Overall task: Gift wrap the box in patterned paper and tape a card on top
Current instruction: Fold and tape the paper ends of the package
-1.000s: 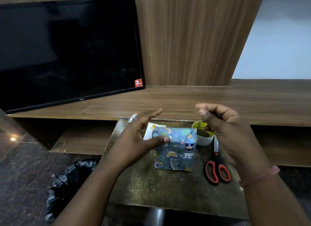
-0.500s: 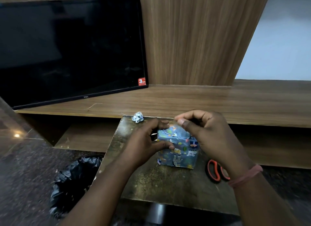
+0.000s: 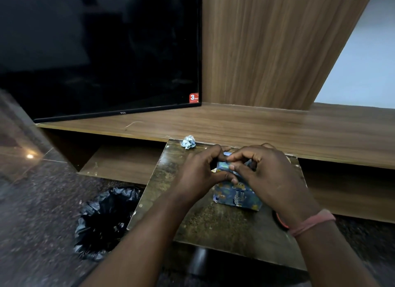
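My left hand (image 3: pixel 201 175) and right hand (image 3: pixel 267 177) each keep a narrow pinching grip on the box (image 3: pixel 235 196) top, steadying it on the counter (image 3: pixel 213 224) so the paper fold lies flat.

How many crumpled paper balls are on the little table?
1: the crumpled paper ball sits at the table's far edge, left of both hands. More might hide behind them.
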